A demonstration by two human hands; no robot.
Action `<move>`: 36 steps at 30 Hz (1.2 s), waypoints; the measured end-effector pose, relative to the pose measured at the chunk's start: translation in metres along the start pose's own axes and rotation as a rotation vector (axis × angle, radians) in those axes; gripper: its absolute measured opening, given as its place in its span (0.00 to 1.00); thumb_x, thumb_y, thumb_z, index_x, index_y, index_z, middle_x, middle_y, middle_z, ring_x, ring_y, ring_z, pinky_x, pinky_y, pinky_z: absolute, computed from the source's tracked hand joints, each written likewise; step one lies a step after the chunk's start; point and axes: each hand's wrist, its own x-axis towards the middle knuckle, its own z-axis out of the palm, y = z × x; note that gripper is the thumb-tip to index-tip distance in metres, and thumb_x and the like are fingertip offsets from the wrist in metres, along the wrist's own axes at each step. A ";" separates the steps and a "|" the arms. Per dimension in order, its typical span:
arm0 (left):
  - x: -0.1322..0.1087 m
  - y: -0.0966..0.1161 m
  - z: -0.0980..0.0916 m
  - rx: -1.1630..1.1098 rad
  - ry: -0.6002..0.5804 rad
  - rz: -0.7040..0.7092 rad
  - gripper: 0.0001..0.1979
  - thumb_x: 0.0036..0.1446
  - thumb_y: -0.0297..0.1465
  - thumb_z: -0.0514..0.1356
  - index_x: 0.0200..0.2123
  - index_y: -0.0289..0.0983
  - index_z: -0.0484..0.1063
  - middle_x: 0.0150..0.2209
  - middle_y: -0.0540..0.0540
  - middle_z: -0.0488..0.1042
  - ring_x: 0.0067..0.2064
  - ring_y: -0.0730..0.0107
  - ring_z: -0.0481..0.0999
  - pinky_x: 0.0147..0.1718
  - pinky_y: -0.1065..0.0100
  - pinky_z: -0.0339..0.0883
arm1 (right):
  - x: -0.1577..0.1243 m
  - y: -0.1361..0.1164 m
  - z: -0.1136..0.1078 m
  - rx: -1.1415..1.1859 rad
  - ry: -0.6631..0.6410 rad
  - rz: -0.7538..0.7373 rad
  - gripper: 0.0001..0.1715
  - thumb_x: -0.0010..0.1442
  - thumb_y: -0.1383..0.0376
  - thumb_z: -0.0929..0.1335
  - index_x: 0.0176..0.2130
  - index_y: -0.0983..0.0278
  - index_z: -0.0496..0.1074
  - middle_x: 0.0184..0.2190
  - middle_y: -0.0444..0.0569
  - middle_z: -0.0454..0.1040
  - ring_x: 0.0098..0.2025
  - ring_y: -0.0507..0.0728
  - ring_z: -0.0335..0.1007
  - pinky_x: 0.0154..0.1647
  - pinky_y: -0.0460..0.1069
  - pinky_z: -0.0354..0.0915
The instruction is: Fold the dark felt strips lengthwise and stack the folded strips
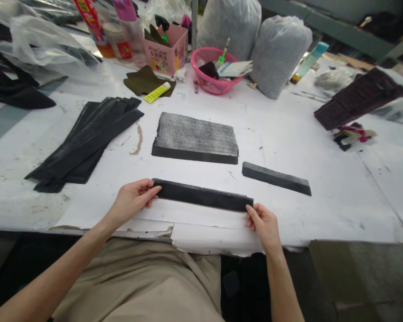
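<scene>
Between my hands stretches a long black fabric strip [203, 195], held just above the white table near its front edge. My left hand [134, 197] pinches the strip's left end between thumb and fingers. At the other end, my right hand [263, 221] grips the lower right corner in the same way. Behind the strip lies a neat grey-topped stack of black strips [196, 136]. A small, narrow black stack [276, 178] rests to the right. On the left, longer black strips [87, 141] are fanned out in an overlapping pile.
A yellow tube [157, 92] lies on dark olive fabric pieces [137, 80]. Behind stand a pink box [166, 56], a pink basin [218, 85] and stuffed plastic bags [278, 53]. A dark maroon bundle [359, 98] sits at the right. The white tabletop [339, 214] ends close to my lap.
</scene>
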 end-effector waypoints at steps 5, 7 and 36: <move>0.001 -0.005 -0.004 0.127 0.084 0.032 0.17 0.53 0.46 0.61 0.27 0.37 0.68 0.15 0.56 0.62 0.16 0.79 0.58 0.16 0.77 0.49 | 0.003 0.000 0.003 -0.057 0.003 0.006 0.24 0.54 0.46 0.71 0.25 0.62 0.64 0.15 0.39 0.64 0.15 0.47 0.57 0.15 0.42 0.52; 0.001 -0.005 -0.005 0.135 0.083 0.024 0.18 0.53 0.46 0.61 0.26 0.37 0.67 0.14 0.56 0.61 0.16 0.79 0.58 0.16 0.76 0.49 | 0.003 0.000 0.003 -0.070 -0.005 0.006 0.24 0.54 0.47 0.71 0.25 0.62 0.64 0.16 0.39 0.64 0.16 0.47 0.57 0.15 0.42 0.52; 0.001 -0.012 -0.007 0.317 0.110 0.070 0.16 0.55 0.46 0.58 0.29 0.38 0.70 0.20 0.54 0.69 0.21 0.76 0.65 0.22 0.73 0.55 | 0.002 0.005 0.007 -0.265 0.032 -0.065 0.22 0.57 0.48 0.68 0.26 0.62 0.64 0.16 0.37 0.62 0.17 0.48 0.58 0.21 0.44 0.56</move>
